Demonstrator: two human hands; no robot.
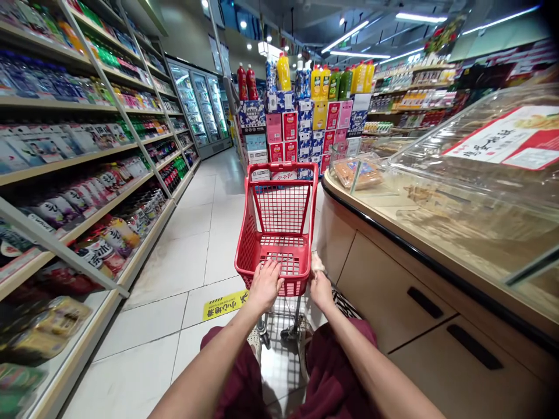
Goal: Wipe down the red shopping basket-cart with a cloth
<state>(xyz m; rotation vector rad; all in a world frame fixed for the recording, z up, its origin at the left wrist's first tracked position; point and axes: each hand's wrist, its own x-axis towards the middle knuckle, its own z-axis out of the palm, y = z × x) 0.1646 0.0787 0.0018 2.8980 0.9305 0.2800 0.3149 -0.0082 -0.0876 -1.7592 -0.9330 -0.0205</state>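
In front of me stands a red shopping cart [282, 241] with a plastic grid basket on a metal wheeled frame. My left hand [265, 285] rests on its near rim, fingers stretched forward over the edge. Just right of the basket is my right hand [321, 289], with its fingers curled. A small pale thing [317, 263] shows at those fingertips; its kind is unclear. Past this hand, a black-and-white patterned item [345, 304] hangs or lies low, partly covered by my forearm and leg.
Drink shelves [100, 128] line the left side. A counter [384, 250] with clear covers and packaged food [358, 171] curves close on the right. Stacked drink boxes [301, 131] stand ahead, glass-door fridges [201, 102] behind left. A yellow caution sticker [223, 306] marks the tiled floor.
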